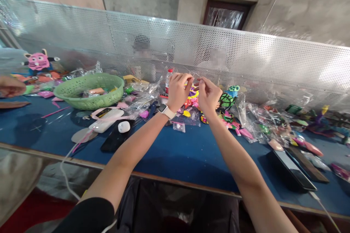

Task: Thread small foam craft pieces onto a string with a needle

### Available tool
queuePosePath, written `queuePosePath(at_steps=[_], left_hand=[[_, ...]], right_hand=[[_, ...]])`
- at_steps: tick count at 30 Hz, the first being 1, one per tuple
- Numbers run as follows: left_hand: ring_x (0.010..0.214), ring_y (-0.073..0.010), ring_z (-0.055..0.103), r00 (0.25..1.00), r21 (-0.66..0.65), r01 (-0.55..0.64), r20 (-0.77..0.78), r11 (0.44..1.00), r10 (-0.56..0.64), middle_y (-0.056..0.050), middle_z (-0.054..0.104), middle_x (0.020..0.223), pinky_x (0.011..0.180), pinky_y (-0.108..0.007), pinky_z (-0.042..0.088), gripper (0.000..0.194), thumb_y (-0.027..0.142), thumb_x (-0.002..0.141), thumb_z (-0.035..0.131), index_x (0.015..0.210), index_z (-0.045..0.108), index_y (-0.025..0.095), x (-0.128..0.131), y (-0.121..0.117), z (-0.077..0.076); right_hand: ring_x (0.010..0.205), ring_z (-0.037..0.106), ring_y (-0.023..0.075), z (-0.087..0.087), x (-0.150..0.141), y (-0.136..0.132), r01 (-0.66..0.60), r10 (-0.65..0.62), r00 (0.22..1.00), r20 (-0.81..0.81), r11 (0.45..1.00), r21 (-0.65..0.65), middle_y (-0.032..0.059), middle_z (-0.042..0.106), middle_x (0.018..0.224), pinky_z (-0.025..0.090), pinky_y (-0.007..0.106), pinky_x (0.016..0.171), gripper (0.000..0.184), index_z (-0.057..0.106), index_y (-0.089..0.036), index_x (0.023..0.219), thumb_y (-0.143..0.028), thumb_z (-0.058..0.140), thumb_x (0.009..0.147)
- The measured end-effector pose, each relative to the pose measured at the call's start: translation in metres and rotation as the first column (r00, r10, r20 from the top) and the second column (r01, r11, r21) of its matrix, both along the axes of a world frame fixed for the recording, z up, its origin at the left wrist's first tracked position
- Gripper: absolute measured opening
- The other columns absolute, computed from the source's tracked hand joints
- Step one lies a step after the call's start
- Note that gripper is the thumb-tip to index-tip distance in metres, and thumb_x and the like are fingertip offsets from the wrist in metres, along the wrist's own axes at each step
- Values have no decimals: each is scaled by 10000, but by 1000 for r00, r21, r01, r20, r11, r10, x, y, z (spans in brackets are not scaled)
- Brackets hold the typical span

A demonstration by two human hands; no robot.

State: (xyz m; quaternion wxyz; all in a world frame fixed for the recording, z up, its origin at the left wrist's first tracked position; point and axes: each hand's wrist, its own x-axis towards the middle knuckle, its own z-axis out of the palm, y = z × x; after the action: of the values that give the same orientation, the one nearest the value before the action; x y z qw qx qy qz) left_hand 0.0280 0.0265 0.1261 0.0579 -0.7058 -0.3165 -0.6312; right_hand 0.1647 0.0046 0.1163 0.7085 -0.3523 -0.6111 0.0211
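My left hand (179,89), with a white-cased watch (163,108) on its wrist, is raised over the far part of the blue table. Close beside it on the right is my right hand (209,94). The fingers of both hands are pinched and nearly meet. A faint thin strand (194,74) curves by the fingertips, too fine to make out. Behind and below the hands lie colourful clay pieces, among them a yellow piece (186,113) and a green turtle-like figure (227,101). A red-capped bottle (167,80) stands behind my left hand, partly hidden.
A green basket (89,103) holds small pieces at left. Near it lie a black phone (111,143), a white earbud case (124,127) and a white device (105,121). Plastic bags (273,123) and a dark device (291,171) lie right. Another person's hand (11,86) is far left. A perforated screen (169,40) borders the table.
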Motion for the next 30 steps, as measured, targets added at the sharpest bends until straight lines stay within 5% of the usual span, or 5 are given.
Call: queuePosePath(at_steps=[4, 9, 15, 19, 30], left_hand=[[962, -253, 713, 978, -119, 191, 105, 974, -179, -58, 824, 955, 994, -439, 541, 262, 464, 1121, 676, 966, 767, 273, 9, -8, 4], [752, -204, 638, 885, -259, 451, 251, 854, -391, -30, 704, 763, 752, -372, 523, 401, 564, 1104, 660, 854, 716, 256, 13, -4, 7], [767, -221, 626, 971, -129, 237, 33, 963, -235, -34, 650, 743, 806, -399, 510, 368, 539, 1130, 639, 884, 682, 269, -2, -12, 19], [782, -237, 658, 984, -90, 152, -75, 984, -159, -16, 625, 724, 861, -401, 530, 216, 457, 1125, 681, 1026, 741, 274, -13, -17, 27], [1033, -244, 713, 992, 11, 123, -1, 992, -123, -98, 732, 1129, 947, -394, 578, 354, 541, 1169, 611, 1065, 791, 255, -9, -34, 32]], right_hand=[[709, 758, 204, -4, 8, 4, 167, -175, 982, 66, 980, 112, 48, 834, 869, 624, 361, 733, 361, 859, -287, 1039, -441, 539, 1106], [608, 636, 198, -4, 22, 9, 233, -264, 953, 152, 953, 192, 7, 710, 694, 568, 362, 697, 353, 873, -309, 1024, -413, 540, 1075], [648, 635, 198, 2, 22, 5, 171, -187, 976, 110, 976, 134, 16, 728, 735, 533, 360, 694, 371, 864, -287, 972, -422, 533, 1073], [658, 640, 194, 6, 22, 2, 129, -142, 982, 124, 986, 110, 16, 720, 738, 531, 356, 692, 391, 867, -273, 962, -460, 547, 1087], [630, 660, 161, 10, 15, 0, -77, 77, 996, 37, 997, 14, 27, 715, 814, 561, 330, 624, 477, 867, -288, 1133, -617, 522, 1159]])
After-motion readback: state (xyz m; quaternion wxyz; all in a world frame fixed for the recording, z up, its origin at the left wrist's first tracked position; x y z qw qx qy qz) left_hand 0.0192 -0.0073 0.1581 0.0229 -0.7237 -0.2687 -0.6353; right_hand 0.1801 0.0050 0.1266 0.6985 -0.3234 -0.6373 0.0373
